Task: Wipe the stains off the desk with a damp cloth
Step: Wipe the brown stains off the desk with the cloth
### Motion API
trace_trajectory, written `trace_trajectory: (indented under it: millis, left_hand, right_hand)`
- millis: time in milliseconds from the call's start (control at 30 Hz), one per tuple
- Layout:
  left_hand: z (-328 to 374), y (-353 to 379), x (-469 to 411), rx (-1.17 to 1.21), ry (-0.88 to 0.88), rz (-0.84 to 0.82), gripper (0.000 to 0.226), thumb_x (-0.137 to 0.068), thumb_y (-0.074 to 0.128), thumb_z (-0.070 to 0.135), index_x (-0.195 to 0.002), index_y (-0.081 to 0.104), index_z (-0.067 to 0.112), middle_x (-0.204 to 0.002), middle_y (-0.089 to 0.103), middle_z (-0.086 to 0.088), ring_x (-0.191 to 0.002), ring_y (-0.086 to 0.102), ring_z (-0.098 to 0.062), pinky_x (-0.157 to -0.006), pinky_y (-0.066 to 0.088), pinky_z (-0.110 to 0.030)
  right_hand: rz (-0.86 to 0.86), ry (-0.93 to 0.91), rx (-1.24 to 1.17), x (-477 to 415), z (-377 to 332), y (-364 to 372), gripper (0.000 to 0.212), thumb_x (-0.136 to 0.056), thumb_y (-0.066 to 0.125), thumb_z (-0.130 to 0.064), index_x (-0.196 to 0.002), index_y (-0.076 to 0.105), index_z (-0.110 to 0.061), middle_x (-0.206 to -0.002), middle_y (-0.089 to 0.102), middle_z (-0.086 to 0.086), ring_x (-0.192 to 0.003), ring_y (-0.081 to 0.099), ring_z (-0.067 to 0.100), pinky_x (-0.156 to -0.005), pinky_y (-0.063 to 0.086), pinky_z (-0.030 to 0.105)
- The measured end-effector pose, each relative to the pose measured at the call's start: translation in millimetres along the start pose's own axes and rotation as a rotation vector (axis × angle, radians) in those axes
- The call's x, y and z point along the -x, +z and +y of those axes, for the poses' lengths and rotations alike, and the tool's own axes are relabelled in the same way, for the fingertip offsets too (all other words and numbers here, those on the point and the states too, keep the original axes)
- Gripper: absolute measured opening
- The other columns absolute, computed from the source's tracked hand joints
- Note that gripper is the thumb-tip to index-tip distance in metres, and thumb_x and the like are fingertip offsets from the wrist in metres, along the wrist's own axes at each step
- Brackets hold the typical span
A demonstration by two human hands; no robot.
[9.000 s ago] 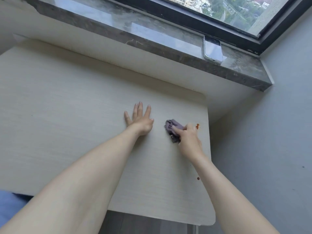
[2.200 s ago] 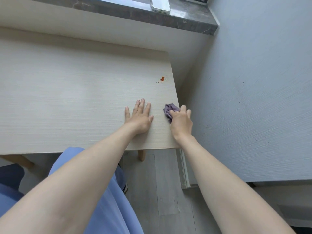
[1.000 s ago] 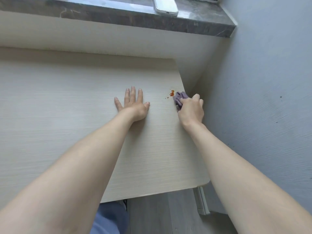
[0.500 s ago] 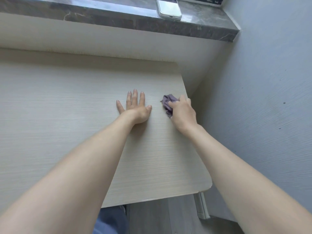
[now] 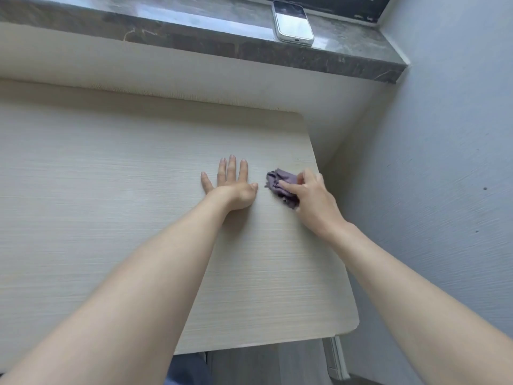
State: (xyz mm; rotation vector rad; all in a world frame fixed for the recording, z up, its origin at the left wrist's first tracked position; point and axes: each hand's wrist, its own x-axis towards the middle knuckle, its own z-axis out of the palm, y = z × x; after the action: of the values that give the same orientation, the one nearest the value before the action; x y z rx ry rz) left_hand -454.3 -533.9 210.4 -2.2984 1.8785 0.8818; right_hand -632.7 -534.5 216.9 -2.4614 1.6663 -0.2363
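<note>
Currently right hand [image 5: 311, 198] grip clamped on purple cloth [image 5: 281, 186] on tabletop [image 5: 111, 204]; left hand [image 5: 231, 187] flat, fingers apart, beside cloth.

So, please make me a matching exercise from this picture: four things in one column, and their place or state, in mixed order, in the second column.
Column one
1. left hand
2. right hand
3. purple cloth
4. smartphone

Column two
A. lies on the stone windowsill
B. rests flat on the desk, fingers straight
C. crumpled on the desk, near its right edge
D. grips the cloth

Pairs: 1-B, 2-D, 3-C, 4-A
</note>
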Motion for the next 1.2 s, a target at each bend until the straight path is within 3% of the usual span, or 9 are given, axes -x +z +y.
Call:
trace_trajectory:
  millis: [133, 267, 367, 500, 667, 833, 933, 1100, 1200]
  left_hand:
    - [1, 1, 3, 0.011, 0.003, 0.016, 0.058, -0.1, 0.017, 0.04, -0.149, -0.01, 0.028, -0.156, -0.023, 0.005, -0.142, -0.023, -0.013, -0.11, -0.014, -0.057]
    - [-1, -2, 1, 0.013, 0.011, -0.011, 0.056, -0.1, 0.017, 0.039, -0.15, -0.008, 0.03, -0.156, -0.022, 0.005, -0.143, -0.022, -0.013, -0.111, -0.013, -0.056]
    - [-4, -2, 0, 0.02, 0.018, -0.028, 0.057, -0.1, 0.018, 0.039, -0.15, -0.008, 0.03, -0.156, -0.023, 0.005, -0.143, -0.021, -0.012, -0.111, -0.012, -0.056]
    - [-3, -9, -1, 0.012, 0.029, -0.047, 0.056, -0.1, 0.018, 0.04, -0.15, -0.006, 0.03, -0.156, -0.021, 0.005, -0.144, -0.02, -0.012, -0.112, -0.01, -0.055]
    - [-4, -16, -22, -0.007, -0.023, 0.261, 0.046, -0.1, 0.026, 0.034, -0.144, 0.026, 0.02, -0.159, 0.0, -0.007, -0.146, -0.009, -0.023, -0.111, -0.013, -0.054]
    - [-1, -16, -48, 0.051, -0.139, 0.261, 0.056, -0.1, 0.021, 0.038, -0.151, 0.006, 0.022, -0.159, -0.01, -0.002, -0.144, -0.019, -0.02, -0.11, -0.014, -0.056]
    - [2, -15, -55, 0.048, -0.168, 0.226, 0.055, -0.1, 0.014, 0.039, -0.151, -0.002, 0.025, -0.158, -0.015, 0.0, -0.144, -0.02, -0.02, -0.109, -0.014, -0.057]
    - [-2, -17, -57, 0.063, -0.172, 0.156, 0.055, -0.1, 0.014, 0.042, -0.151, -0.003, 0.028, -0.158, -0.016, 0.002, -0.144, -0.019, -0.019, -0.111, -0.012, -0.057]
    - [-3, -18, -57, 0.062, -0.162, 0.161, 0.056, -0.1, 0.015, 0.042, -0.151, -0.003, 0.028, -0.158, -0.017, 0.002, -0.144, -0.02, -0.018, -0.111, -0.012, -0.057]
  right_hand:
    - [0.035, 0.233, -0.018, -26, -10, 2, 0.038, -0.09, 0.052, -0.007, -0.123, 0.06, -0.022, -0.116, 0.039, 0.007, -0.111, 0.035, 0.028, -0.072, 0.042, 0.032]
    - [-0.032, -0.01, 0.019, 0, -16, 1, 0.042, -0.088, 0.058, -0.011, -0.127, 0.057, -0.028, -0.114, 0.04, 0.005, -0.109, 0.037, 0.026, -0.075, 0.047, 0.036]
    - [-0.035, -0.052, 0.09, -2, -5, 1, 0.05, -0.088, 0.053, -0.007, -0.132, 0.051, -0.03, -0.118, 0.039, 0.006, -0.111, 0.037, 0.026, -0.071, 0.046, 0.034]
    - [0.035, 0.236, 0.081, -35, -17, 2, 0.034, -0.089, 0.048, -0.005, -0.119, 0.057, -0.019, -0.118, 0.038, 0.008, -0.113, 0.035, 0.029, -0.069, 0.037, 0.03]
    - [0.011, 0.087, 0.109, -30, -5, 2, 0.038, -0.088, 0.052, -0.008, -0.122, 0.054, -0.025, -0.112, 0.036, 0.005, -0.107, 0.035, 0.026, -0.064, 0.039, 0.031]
    - [-0.01, 0.308, 0.102, -64, 10, -10, 0.023, -0.094, 0.048, -0.015, -0.114, 0.059, -0.012, -0.119, 0.037, 0.01, -0.114, 0.034, 0.03, -0.066, 0.035, 0.031]
    - [0.022, 0.225, 0.166, -60, 9, -6, 0.026, -0.091, 0.047, -0.006, -0.115, 0.055, -0.012, -0.121, 0.037, 0.009, -0.113, 0.035, 0.028, -0.063, 0.034, 0.029]
    - [0.017, 0.008, 0.146, -42, 30, -2, 0.039, -0.088, 0.054, -0.011, -0.124, 0.053, -0.026, -0.111, 0.037, 0.005, -0.104, 0.036, 0.024, -0.059, 0.04, 0.03]
    - [0.056, 0.229, 0.124, -66, 23, -6, 0.031, -0.092, 0.049, -0.01, -0.12, 0.057, -0.02, -0.117, 0.037, 0.008, -0.111, 0.036, 0.029, -0.065, 0.039, 0.031]
